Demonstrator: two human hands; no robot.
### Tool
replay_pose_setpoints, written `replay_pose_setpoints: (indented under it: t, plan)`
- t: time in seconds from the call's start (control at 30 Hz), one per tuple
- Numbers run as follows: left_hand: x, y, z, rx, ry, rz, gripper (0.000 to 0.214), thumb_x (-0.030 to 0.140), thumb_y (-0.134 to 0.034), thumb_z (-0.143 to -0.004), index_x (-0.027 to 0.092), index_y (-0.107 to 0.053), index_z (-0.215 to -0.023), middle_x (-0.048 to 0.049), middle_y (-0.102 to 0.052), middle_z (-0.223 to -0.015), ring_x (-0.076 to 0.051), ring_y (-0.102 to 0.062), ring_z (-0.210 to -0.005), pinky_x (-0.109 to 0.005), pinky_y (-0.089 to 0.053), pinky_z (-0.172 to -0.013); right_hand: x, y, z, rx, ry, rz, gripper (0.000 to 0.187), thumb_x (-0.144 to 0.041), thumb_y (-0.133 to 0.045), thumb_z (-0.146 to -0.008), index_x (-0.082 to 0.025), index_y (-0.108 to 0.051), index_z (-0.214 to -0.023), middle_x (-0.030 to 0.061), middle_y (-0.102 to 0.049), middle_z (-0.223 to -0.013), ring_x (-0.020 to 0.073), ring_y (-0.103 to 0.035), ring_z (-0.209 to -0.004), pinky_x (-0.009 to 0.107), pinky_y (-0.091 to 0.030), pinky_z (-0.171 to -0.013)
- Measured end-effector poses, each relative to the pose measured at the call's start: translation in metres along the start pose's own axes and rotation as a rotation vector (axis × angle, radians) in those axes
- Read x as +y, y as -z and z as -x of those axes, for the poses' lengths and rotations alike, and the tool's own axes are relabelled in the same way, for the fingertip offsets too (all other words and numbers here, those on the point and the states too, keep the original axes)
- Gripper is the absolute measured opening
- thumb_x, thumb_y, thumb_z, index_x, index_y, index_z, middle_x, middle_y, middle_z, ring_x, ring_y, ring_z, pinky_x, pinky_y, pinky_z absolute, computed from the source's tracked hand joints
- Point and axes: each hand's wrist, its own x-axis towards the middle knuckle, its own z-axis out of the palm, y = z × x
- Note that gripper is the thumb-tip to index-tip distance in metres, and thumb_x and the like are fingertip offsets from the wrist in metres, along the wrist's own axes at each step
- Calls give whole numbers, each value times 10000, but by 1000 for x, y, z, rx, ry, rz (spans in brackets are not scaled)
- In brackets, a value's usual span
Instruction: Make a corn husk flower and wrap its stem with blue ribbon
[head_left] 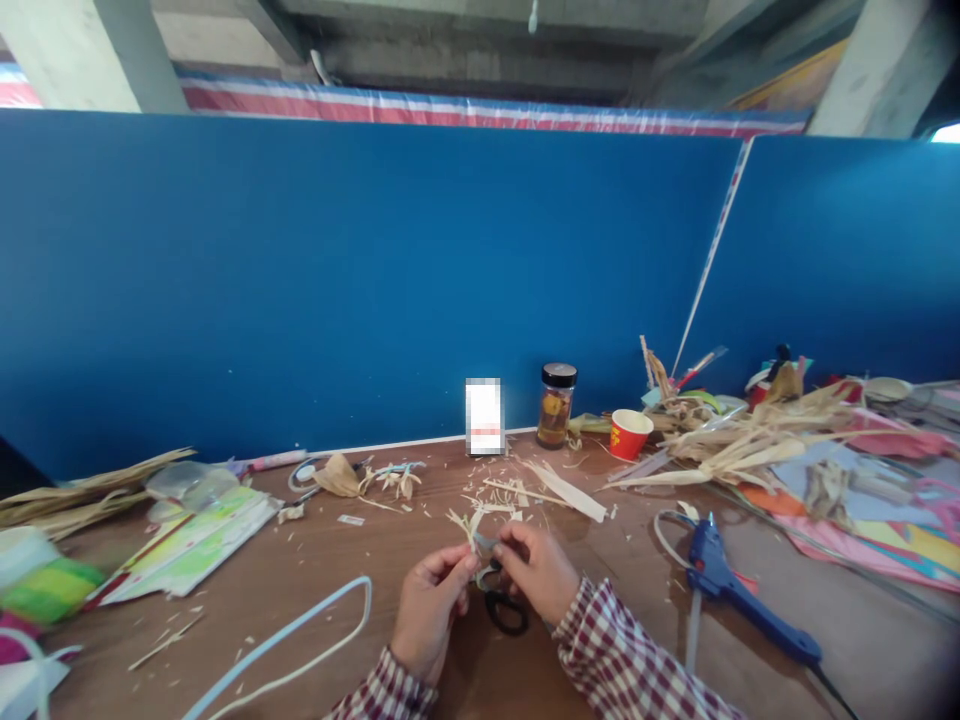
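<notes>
Left of the blue plastic glue gun, pinching in the left fingers a pale, frayed dried-husk bundle, probably light, brittle and best held at its base, and curling the right fingers alongside, impossible to tell whether gripping.

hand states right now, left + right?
Left hand: closed, pinching pale straw strips.
Right hand: fingers curled near the scissors; whether it grips anything can't be told.

scissors 1 | lidded jar 1 | blue glue gun 1
</notes>
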Motion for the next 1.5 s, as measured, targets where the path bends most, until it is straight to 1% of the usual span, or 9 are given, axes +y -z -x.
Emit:
replay_pose_setpoints:
  t: [0.2, 0.27, 0.4, 0.5, 0.6, 0.93, 1.1, 1.33, 1.5]
  plan:
    - [-1, 0, 0, -10, -9, -12, 299, 333, -737, -571, 115, -652, -756, 36, -533, -526, -18, -334, -378, -163, -254, -377, 3, -2, -2, -10, 20, -34, 156, -291, -452, -796, -184, -558, -839, 2, -561, -674, 101, -522, -501, 196, -435, -431]
    - [-1, -1, 0, -20, -10, -6, 297, 342, -729, -582, 117, -640, -755, 46, -508, -504, -19, -328, -375, -163, -253, -376, 1, -2, -1, -14, 25, -15, 186, -298, -445, -803, -182, -576, -863, 0, -557, -651, 102, -515, -497, 201, -436, -442]
    - [-2, -1, 1, -58, -13, 6, 277, 359, -708, -609, 126, -606, -718, 64, -453, -473, -22, -316, -375, -164, -253, -377, -5, -1, 1, 12, 60, 86, 184, -278, -449, -800, -176, -600, -826, -8, -554, -596, 109, -506, -501, 208, -421, -475]
    - [-2, -1, 2, -93, -16, -12, 254, 364, -680, -645, 136, -584, -701, 69, -429, -455, -30, -321, -382, -165, -260, -385, -7, 0, 2, 53, 126, 151, 173, -251, -459, -793, -169, -612, -798, 16, -610, -682, 130, -551, -611, 227, -434, -575]
    - [-3, 0, 3, -105, -19, -42, 237, 361, -663, -667, 140, -586, -705, 66, -434, -449, -35, -338, -389, -165, -267, -393, -8, 1, 1, 71, 140, 181, 174, -246, -456, -797, -166, -610, -790, 23, -625, -713, 140, -563, -662, 236, -432, -623]
    - [-9, 1, 0, 16, -59, -69, 288, 350, -726, -579, 123, -653, -739, 40, -519, -472, -40, -362, -378, -176, -276, -380, -3, 0, 1, 92, 165, 287, 184, -269, -462, -805, -175, -616, -766, 12, -617, -676, 136, -546, -626, 230, -396, -587]
    - [-7, -1, 2, -5, -67, -87, 270, 364, -702, -609, 125, -646, -724, 24, -552, -539, -27, -356, -381, -167, -271, -376, -1, -1, 1, 94, 152, 297, 187, -267, -457, -804, -172, -610, -753, 12, -612, -658, 135, -542, -608, 226, -390, -570]
    - [-6, -3, 2, -32, -72, -114, 269, 382, -662, -659, 124, -621, -722, 50, -484, -475, -23, -334, -370, -154, -259, -371, -1, -2, 1, 117, 149, 300, 171, -262, -462, -796, -178, -606, -759, 11, -610, -658, 130, -537, -601, 223, -385, -567]
    - [-10, 0, 0, -27, -67, -113, 262, 360, -685, -639, 120, -635, -733, 42, -510, -485, -24, -358, -369, -155, -267, -372, 3, -3, 1, 119, 126, 287, 183, -278, -451, -805, -181, -601, -765, 9, -608, -651, 129, -537, -592, 219, -384, -551]
